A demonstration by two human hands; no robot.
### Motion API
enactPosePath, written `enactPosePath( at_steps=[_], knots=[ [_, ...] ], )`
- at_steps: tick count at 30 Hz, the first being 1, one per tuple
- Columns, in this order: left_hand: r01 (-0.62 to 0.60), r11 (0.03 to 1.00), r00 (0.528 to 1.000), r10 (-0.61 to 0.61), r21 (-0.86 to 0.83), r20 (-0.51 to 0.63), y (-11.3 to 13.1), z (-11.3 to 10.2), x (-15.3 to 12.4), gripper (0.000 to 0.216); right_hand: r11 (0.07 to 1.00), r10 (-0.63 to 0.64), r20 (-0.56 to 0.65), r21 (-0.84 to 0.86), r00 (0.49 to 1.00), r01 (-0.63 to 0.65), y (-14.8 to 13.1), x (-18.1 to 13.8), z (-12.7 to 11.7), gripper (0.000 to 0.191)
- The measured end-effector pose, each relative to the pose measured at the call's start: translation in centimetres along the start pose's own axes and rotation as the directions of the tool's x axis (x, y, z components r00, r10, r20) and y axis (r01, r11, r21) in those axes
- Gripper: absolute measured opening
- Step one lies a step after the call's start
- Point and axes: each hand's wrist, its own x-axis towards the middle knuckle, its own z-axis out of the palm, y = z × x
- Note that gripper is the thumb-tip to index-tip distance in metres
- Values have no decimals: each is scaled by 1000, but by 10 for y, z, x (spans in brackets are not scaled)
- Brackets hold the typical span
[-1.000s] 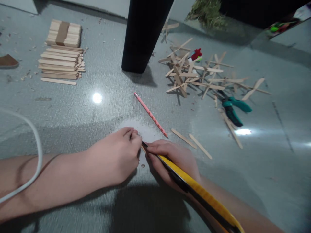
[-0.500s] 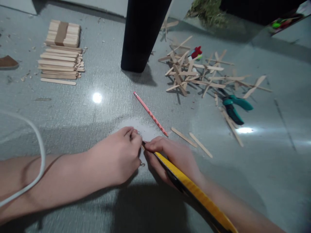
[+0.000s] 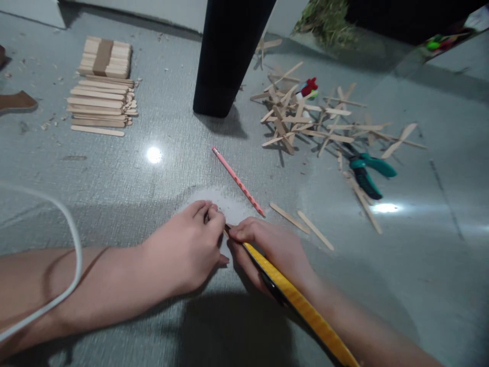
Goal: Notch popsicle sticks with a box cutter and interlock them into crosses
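My left hand [image 3: 191, 244] is closed low over a patch of pale dust [image 3: 214, 196] on the grey surface, its fingers curled together. What they grip, if anything, is hidden. Close against it, my right hand [image 3: 273, 247] wraps round the front part of a long yellow-and-black tool [image 3: 292, 290], whose exact kind I cannot tell. Its body slants down to the bottom right, and its narrow dark front end meets my left fingers. A pink pencil [image 3: 239, 181] lies just beyond my hands. Two flat wooden sticks [image 3: 290, 218] rest to the right.
Stacked wooden sticks [image 3: 99, 104] and a banded bundle [image 3: 120, 56] lie at the upper left. A black post [image 3: 229, 56] stands ahead. Crossed sticks [image 3: 284, 120] and green-handled pliers [image 3: 364, 171] lie at the right. A white cable [image 3: 76, 244] hangs over my left forearm.
The view has shifted slightly, so the surroundings sit a little further right and lower at the left. Both hands keep nearly the same place and grip.
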Motion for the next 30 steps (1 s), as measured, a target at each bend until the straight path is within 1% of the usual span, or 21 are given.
enactPosePath(
  at_steps=[8, 16, 20, 25, 30],
  knots=[
    [-29, 1000, 999, 30, -8, 39, 1, -6, 1, 49, 1000, -6, 19, 1, 1000, 6, 0, -3, -4, 22],
    [-43, 999, 998, 43, 5, 46, -2, -6, 0, 51, 1000, -21, 6, 19, 1000, 21, 1, -5, -5, 22],
    [-87, 996, 992, 87, -2, 89, -4, -9, 1, 51, 999, -26, -19, 20, 999, 26, 2, -5, -7, 20],
    [-136, 989, 982, 127, 56, 140, -4, -10, 2, 53, 999, -26, -73, 43, 997, 29, 3, -6, -12, 19],
    [-140, 987, 984, 129, 83, 122, -3, -8, 1, 53, 998, 23, -113, 64, 993, -15, 3, -5, -11, 21]
  ],
)
